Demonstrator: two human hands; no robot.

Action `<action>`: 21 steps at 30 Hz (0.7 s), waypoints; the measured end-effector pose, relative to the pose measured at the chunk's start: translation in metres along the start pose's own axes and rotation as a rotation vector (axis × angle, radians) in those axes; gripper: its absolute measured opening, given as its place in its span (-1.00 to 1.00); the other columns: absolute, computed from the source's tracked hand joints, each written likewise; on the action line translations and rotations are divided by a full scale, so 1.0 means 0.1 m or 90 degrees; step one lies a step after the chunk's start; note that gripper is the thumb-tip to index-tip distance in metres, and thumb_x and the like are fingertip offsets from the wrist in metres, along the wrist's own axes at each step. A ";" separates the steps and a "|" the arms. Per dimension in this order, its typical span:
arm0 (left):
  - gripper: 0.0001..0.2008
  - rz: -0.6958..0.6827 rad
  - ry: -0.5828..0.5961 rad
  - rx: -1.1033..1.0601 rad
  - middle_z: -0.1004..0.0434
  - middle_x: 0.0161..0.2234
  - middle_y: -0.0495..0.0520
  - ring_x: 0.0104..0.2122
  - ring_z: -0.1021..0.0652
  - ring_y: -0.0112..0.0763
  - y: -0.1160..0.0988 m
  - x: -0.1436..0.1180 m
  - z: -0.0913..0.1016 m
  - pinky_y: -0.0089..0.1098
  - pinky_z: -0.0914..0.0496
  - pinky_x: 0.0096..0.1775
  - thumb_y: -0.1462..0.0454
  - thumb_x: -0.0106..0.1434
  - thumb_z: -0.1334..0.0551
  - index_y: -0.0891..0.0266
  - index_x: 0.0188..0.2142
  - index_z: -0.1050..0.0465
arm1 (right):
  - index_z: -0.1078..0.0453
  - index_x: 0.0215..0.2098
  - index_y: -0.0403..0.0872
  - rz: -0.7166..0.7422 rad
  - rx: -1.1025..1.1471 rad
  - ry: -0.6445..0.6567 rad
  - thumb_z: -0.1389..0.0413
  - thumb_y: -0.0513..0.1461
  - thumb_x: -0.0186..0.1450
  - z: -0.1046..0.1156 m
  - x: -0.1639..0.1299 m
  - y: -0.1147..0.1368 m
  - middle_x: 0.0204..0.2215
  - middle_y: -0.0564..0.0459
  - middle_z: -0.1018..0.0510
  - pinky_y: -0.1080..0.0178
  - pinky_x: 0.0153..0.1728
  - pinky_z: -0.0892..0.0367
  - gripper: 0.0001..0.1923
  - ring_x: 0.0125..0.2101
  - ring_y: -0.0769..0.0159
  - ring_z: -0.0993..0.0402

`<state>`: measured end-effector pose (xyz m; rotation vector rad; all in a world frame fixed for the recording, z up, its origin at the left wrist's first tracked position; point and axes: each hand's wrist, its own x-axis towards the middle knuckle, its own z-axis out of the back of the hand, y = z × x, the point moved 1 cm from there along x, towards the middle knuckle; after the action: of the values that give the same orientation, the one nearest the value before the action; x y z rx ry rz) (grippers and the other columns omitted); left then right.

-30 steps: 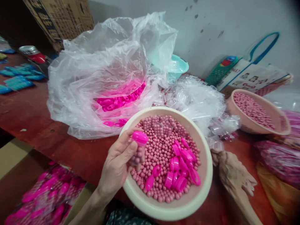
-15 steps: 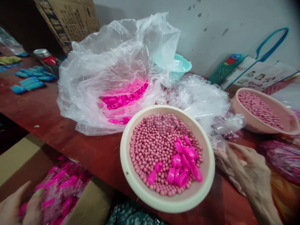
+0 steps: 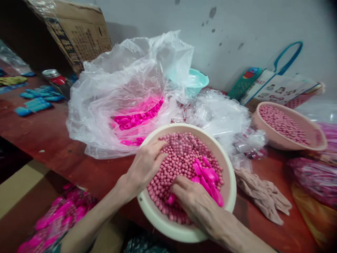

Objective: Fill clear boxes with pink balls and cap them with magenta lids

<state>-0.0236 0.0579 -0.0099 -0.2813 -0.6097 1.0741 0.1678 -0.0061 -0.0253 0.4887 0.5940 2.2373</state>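
A cream bowl (image 3: 230, 202) at the table's front edge holds several small dusty-pink balls (image 3: 179, 161) and a cluster of bright pink caps (image 3: 207, 177). My left hand (image 3: 146, 165) reaches over the bowl's left rim, fingers lying on the balls with nothing seen in it. My right hand (image 3: 193, 202) is inside the bowl, fingers curled down onto the near end of the pink caps. One cap (image 3: 171, 199) shows at its thumb; I cannot tell whether it is gripped.
Behind the bowl are a clear plastic bag (image 3: 110, 91) of pink caps, a pile of small clear containers (image 3: 218, 112) and a teal bowl (image 3: 197, 79). A second bowl of balls (image 3: 313, 140) and a beige cloth (image 3: 263, 196) lie right. A box of pink packets (image 3: 60, 218) sits lower left.
My left hand held a capped container of balls, swung down to the box of pink packets, and is now back in the bowl without it. My right hand moved from the cloth into the bowl.
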 end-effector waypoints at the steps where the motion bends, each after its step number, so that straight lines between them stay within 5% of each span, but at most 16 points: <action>1: -0.69 -0.037 0.014 0.012 -0.49 -0.08 0.14 -0.08 -0.49 -0.25 0.05 0.07 -0.07 -0.25 -0.38 -0.04 0.31 0.28 -0.07 0.24 0.02 -0.30 | -0.26 -0.40 -0.04 -0.034 0.010 -0.026 0.06 -0.38 0.27 0.02 0.05 -0.02 -0.43 0.10 -0.42 0.35 -0.47 -0.25 -0.85 -0.47 0.39 -0.33; 5: -0.58 -0.112 0.040 0.035 -0.31 0.11 0.26 0.15 -0.28 -0.17 0.20 0.18 -0.35 -0.14 -0.20 0.14 0.26 0.30 -0.05 0.30 0.14 -0.14 | -0.25 -0.31 -0.08 -0.172 0.130 -0.125 0.00 -0.40 0.22 0.12 0.14 -0.14 -0.50 0.14 -0.38 0.33 -0.42 -0.24 -0.88 -0.47 0.39 -0.32; 8: -0.57 -0.130 0.054 0.047 -0.25 0.14 0.34 0.21 -0.17 -0.13 0.23 0.20 -0.49 -0.09 -0.11 0.18 0.25 0.33 -0.01 0.36 0.15 -0.10 | -0.29 -0.24 -0.08 -0.174 0.174 -0.123 -0.01 -0.43 0.20 0.14 0.11 -0.22 -0.42 0.10 -0.43 0.28 -0.31 -0.25 -0.80 -0.38 0.36 -0.36; 14: -0.50 -0.111 0.099 0.020 -0.10 0.21 0.35 0.25 -0.05 -0.16 0.18 0.18 -0.47 -0.09 -0.01 0.20 0.25 0.33 -0.01 0.35 0.22 0.06 | -0.33 -0.39 -0.10 -0.201 0.153 -0.121 0.02 -0.40 0.24 0.11 0.07 -0.31 -0.42 0.04 -0.42 0.26 -0.34 -0.24 -0.86 -0.38 0.32 -0.35; 17: -0.50 -0.082 0.131 -0.023 -0.17 0.18 0.29 0.19 -0.17 -0.16 0.14 0.20 -0.43 -0.12 -0.10 0.14 0.25 0.31 -0.05 0.29 0.20 0.02 | -0.37 -0.39 -0.09 -0.264 0.253 -0.161 -0.03 -0.31 0.25 0.15 0.07 -0.34 -0.48 0.08 -0.45 0.30 -0.40 -0.24 -0.91 -0.44 0.34 -0.37; 21: -0.66 -0.025 0.170 -0.094 -0.45 -0.15 0.13 -0.10 -0.42 -0.17 0.12 0.33 -0.48 -0.23 -0.28 -0.09 0.26 0.18 -0.19 0.25 -0.04 -0.30 | -0.40 -0.31 -0.09 -0.382 0.530 -0.230 -0.13 -0.14 0.22 0.18 0.03 -0.40 -0.47 0.08 -0.51 0.33 -0.42 -0.30 -0.82 -0.44 0.34 -0.44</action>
<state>0.0069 0.0966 -0.0436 -0.5304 -0.4537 0.9355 0.1978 0.0246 -0.0323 0.9468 1.2736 1.2276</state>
